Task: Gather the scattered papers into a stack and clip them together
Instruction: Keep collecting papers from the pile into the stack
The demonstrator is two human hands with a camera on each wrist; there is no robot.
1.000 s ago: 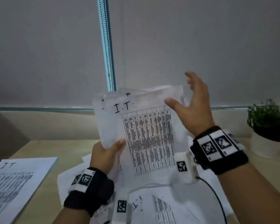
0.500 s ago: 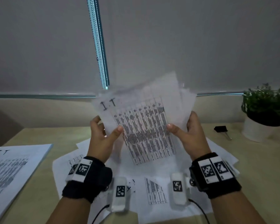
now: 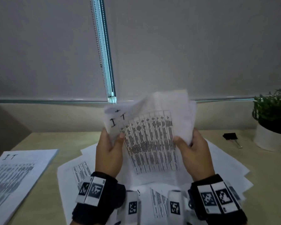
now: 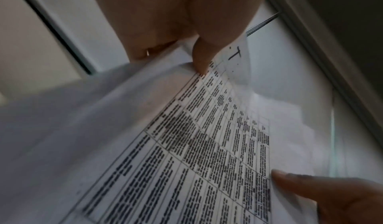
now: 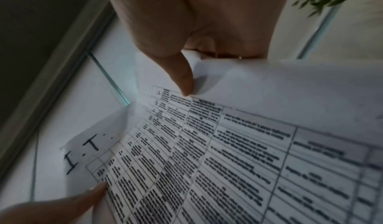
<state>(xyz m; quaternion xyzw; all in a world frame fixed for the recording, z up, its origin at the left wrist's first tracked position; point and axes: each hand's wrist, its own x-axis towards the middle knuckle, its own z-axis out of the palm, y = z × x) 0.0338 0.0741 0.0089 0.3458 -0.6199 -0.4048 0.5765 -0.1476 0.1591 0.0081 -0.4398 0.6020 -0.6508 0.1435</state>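
Note:
I hold a loose bundle of printed papers (image 3: 150, 137) upright above the desk, its top sheet marked "I T" over a table of text. My left hand (image 3: 110, 143) grips the bundle's left edge, thumb on the front. My right hand (image 3: 191, 146) grips the right edge the same way. The sheets are uneven and fanned at the top. The left wrist view shows my left thumb (image 4: 202, 59) pressed on the papers (image 4: 207, 145); the right wrist view shows my right thumb (image 5: 178, 73) on the papers (image 5: 217, 154). More scattered sheets (image 3: 152, 202) lie on the desk below. A black binder clip (image 3: 230, 137) lies at the right.
A separate stack of sheets (image 3: 15, 176) marked "I T" lies at the desk's left edge. A potted plant (image 3: 272, 120) in a white pot stands at the far right. The wooden desk (image 3: 55, 140) meets a wall with drawn blinds behind.
My right hand came down from the open air and took the bundle's right edge. The bundle has since sunk lower towards the desk, held by both hands.

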